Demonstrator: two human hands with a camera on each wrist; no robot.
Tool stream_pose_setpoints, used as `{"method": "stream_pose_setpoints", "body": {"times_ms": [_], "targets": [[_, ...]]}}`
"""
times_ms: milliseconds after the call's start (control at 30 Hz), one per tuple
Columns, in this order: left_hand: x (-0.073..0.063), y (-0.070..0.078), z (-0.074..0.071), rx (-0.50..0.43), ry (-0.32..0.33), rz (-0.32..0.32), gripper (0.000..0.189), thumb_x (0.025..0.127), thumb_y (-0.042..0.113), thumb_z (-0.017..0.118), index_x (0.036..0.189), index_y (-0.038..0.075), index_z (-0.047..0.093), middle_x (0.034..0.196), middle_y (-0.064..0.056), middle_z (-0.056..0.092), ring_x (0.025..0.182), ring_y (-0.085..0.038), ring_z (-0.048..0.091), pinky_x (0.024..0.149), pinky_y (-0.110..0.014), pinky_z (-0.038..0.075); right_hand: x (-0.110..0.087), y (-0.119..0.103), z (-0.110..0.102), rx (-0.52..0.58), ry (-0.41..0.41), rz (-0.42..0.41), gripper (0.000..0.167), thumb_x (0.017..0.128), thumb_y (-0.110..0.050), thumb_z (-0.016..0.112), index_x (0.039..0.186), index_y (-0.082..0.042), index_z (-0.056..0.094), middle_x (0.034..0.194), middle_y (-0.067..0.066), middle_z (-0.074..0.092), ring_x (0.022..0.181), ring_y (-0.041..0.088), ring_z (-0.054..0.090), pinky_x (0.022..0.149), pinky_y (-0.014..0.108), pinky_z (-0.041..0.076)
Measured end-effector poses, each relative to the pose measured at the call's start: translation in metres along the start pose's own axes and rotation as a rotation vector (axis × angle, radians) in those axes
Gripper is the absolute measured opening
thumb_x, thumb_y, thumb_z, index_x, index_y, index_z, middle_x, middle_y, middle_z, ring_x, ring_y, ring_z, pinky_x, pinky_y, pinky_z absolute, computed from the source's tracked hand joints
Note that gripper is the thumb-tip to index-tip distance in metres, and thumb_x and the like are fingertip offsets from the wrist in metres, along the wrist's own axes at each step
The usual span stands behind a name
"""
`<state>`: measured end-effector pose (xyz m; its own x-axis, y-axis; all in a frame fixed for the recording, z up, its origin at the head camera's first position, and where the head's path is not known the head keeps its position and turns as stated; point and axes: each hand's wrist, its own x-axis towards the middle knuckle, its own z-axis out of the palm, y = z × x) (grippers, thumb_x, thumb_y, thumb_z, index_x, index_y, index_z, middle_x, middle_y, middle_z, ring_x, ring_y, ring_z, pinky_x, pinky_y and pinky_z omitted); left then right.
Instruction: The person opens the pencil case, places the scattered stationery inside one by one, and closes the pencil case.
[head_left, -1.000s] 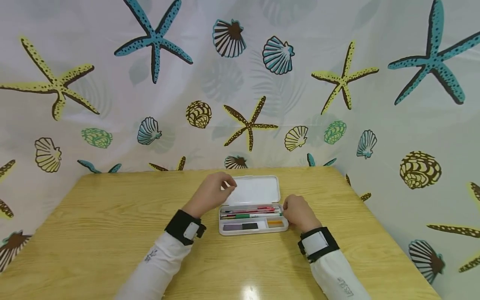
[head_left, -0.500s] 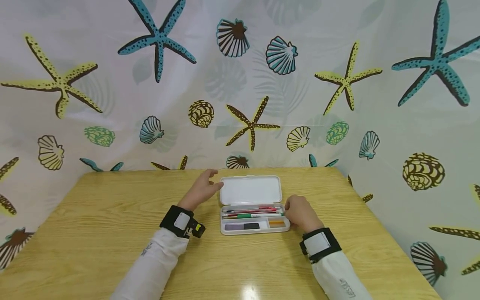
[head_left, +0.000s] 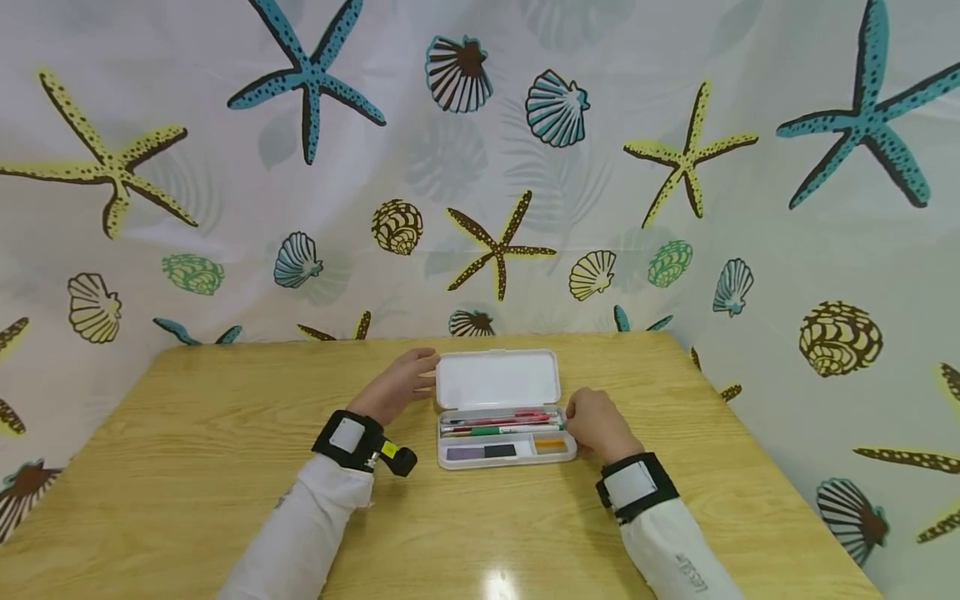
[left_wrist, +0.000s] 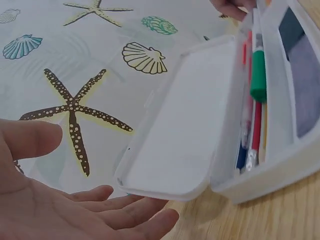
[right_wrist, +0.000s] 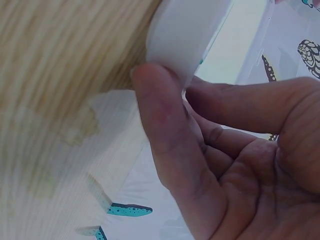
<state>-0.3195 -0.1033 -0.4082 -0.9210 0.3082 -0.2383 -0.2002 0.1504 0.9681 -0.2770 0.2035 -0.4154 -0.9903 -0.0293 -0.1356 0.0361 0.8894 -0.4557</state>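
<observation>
A white plastic pencil case [head_left: 480,466] lies on the table with its lid [head_left: 498,379] folded back, away from the person. Its long compartment holds several pens and pencils, among them a green-and-white pen [left_wrist: 258,77]. In front of these lie a purple-and-black block [head_left: 480,452] and a small orange piece [head_left: 550,445]. My left hand [head_left: 399,387] is at the lid's left edge, fingers extended and thumb apart; in the left wrist view the fingertips reach the lid's corner. At the case's right end, my right hand [head_left: 600,425] pinches the wall [right_wrist: 182,37] between thumb and finger.
The wooden table [head_left: 225,433] extends on both sides of the case. A patterned cloth [head_left: 360,167] with starfish and shells hangs behind it and along the right. Each wrist wears a black strap, and a small camera [head_left: 402,461] juts out from the left one.
My left hand has moved left from above the lid, its fingers opening out, and now lies beside the lid's left edge. My right hand stays at the case's right end.
</observation>
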Motion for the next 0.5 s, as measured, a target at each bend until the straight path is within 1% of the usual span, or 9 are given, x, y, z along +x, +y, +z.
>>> {"method": "stream_pose_setpoints", "body": {"times_ms": [167,267,367,433,500], "targets": [[-0.0033,0.0024,-0.0007,-0.179,-0.073,-0.002,0.064,0.11,0.032,0.032,0.159,0.002,0.004,0.167,-0.023,0.009,0.155,-0.041,0.013,0.126,-0.053,0.015,0.0013,0.0011,-0.0002,0.001,0.006,-0.009,0.007,0.09,-0.003,0.062,0.092,0.003,0.066,0.088,0.015,0.067,0.056,0.017,0.062,0.046,0.023,0.049],[-0.0034,0.0028,-0.0009,-0.282,-0.073,-0.018,0.064,0.11,0.031,0.033,0.16,0.004,0.002,0.167,-0.023,0.003,0.156,-0.041,0.007,0.127,-0.053,0.011,0.0018,0.0016,-0.0001,0.006,0.009,-0.016,0.008,0.09,-0.003,0.063,0.092,0.003,0.066,0.09,0.016,0.067,0.057,0.018,0.063,0.046,0.024,0.05],[-0.0012,0.0015,-0.001,-0.38,-0.064,-0.033,0.064,0.11,0.029,0.032,0.161,0.006,0.002,0.168,-0.023,0.003,0.156,-0.04,0.006,0.127,-0.052,0.01,0.0017,0.0013,-0.0003,0.013,0.007,-0.016,0.008,0.09,-0.003,0.062,0.093,0.004,0.066,0.092,0.018,0.067,0.058,0.018,0.063,0.047,0.024,0.05],[0.0001,0.0009,-0.0006,-0.428,-0.058,-0.041,0.064,0.11,0.029,0.033,0.161,0.006,0.003,0.168,-0.022,0.003,0.156,-0.04,0.006,0.127,-0.052,0.01,0.0015,0.0011,-0.0004,0.015,0.005,-0.013,0.008,0.091,-0.003,0.062,0.094,0.004,0.066,0.093,0.018,0.067,0.059,0.018,0.063,0.047,0.024,0.05],[0.0006,0.0003,0.0001,-0.456,-0.058,-0.044,0.064,0.11,0.029,0.033,0.161,0.006,0.003,0.168,-0.022,0.003,0.156,-0.039,0.007,0.127,-0.051,0.012,0.001,0.0004,-0.0005,0.012,0.004,-0.011,0.008,0.09,-0.002,0.061,0.093,0.004,0.066,0.092,0.017,0.067,0.058,0.018,0.062,0.046,0.023,0.049]]}}
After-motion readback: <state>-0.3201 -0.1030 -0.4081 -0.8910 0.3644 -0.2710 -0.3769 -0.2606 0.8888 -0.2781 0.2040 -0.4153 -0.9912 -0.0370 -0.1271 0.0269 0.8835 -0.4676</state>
